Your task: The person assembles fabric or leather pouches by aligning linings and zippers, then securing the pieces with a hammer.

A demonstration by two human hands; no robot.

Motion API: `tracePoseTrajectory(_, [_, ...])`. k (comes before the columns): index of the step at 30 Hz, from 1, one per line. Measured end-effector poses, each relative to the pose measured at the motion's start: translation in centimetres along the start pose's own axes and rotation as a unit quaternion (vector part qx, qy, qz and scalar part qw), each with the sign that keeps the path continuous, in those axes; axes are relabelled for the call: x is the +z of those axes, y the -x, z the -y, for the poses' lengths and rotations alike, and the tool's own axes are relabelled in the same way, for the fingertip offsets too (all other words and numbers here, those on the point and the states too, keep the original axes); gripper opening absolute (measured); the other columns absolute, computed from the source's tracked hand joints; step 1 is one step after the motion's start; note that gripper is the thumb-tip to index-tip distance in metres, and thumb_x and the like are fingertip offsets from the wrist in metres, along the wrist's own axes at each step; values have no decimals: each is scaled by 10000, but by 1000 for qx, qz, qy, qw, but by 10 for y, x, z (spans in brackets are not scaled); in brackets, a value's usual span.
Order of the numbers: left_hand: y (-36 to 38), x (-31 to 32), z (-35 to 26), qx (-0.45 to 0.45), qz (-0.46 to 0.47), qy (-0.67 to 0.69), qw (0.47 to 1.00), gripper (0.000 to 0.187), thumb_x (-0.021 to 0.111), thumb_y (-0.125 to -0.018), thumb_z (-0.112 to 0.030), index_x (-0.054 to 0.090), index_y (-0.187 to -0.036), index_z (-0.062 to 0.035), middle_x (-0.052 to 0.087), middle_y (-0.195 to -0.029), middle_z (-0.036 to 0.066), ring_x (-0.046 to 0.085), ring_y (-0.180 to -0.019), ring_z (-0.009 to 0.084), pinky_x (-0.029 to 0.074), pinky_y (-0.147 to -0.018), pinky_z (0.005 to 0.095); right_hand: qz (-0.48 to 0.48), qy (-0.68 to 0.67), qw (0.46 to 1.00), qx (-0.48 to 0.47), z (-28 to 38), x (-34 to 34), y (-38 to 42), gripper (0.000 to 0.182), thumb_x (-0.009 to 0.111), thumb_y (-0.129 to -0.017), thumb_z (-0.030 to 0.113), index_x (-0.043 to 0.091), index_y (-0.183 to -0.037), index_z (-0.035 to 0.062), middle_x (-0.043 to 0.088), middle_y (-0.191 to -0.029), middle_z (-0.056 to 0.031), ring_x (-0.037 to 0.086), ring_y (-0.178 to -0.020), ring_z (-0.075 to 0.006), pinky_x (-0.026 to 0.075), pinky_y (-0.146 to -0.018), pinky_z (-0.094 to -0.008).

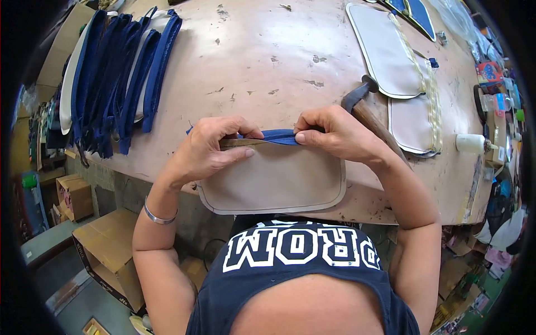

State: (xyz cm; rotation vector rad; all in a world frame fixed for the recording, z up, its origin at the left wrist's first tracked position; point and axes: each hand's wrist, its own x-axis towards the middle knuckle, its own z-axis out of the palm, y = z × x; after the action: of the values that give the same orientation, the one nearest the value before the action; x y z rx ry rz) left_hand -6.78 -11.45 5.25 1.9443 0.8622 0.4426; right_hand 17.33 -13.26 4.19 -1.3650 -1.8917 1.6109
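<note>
A beige panel (273,178) with rounded lower corners and a dark stitched line near its border lies at the table's front edge, partly overhanging it. Along its upper edge runs a blue fabric strip (277,135); a brownish band shows under it on the left side. My left hand (209,146) is closed around the upper left edge, thumb on the near face and fingers on the strip. With thumb and forefinger pressed together, my right hand (329,131) pinches the blue strip at the right. The covered parts of the strip are hidden.
A hammer (368,117) lies just beyond my right forearm. Similar beige panels (385,53) with yellowish taped edges rest at the right, near a white bottle (470,143). Several blue-edged pieces (120,72) are stacked at the left. Below stands an open cardboard box (111,251).
</note>
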Motion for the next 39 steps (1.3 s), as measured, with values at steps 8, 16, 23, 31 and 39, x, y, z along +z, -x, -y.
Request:
tracePoseTrajectory(8, [4,16,12,133,-78,-119,981,217,639,-633,94,604,-784,-58,600,-794,69,594,-654,186,470,-549,265,-10,72,997,-2,7,3,-1,116,577,-799,88,576,-834,-23,480,-601,-41,423,-584,-91,359,-533,-249])
tracePoseTrajectory(16, [5,22,12,178,-100,-170,964,249,635,-602,99,595,-785,-65,588,-803,76,589,-636,197,465,-518,272,56,140,988,36,18,-3,-9,205,555,-792,206,631,-855,27,593,-691,-170,562,-627,-281,435,-603,-363])
tracePoseTrajectory(23, [5,29,10,189,-113,-199,955,182,639,-625,51,596,-773,-47,579,-791,67,585,-665,216,488,-570,298,40,194,980,-21,23,3,-16,187,555,-749,188,647,-827,45,606,-691,-163,581,-683,-320,443,-628,-397])
tracePoseTrajectory(31, [5,17,4,85,-68,-141,984,217,666,-661,-2,603,-862,-54,621,-817,75,614,-684,219,486,-596,287,4,164,984,-73,13,11,-19,164,597,-774,153,615,-821,-4,552,-625,-153,504,-557,-247,397,-546,-333])
tracePoseTrajectory(39, [17,7,15,64,-72,-61,993,208,637,-644,95,583,-804,-25,607,-759,80,593,-631,174,451,-542,243,33,125,991,-27,16,6,-17,188,585,-767,205,649,-836,42,570,-630,-152,545,-596,-283,420,-577,-376])
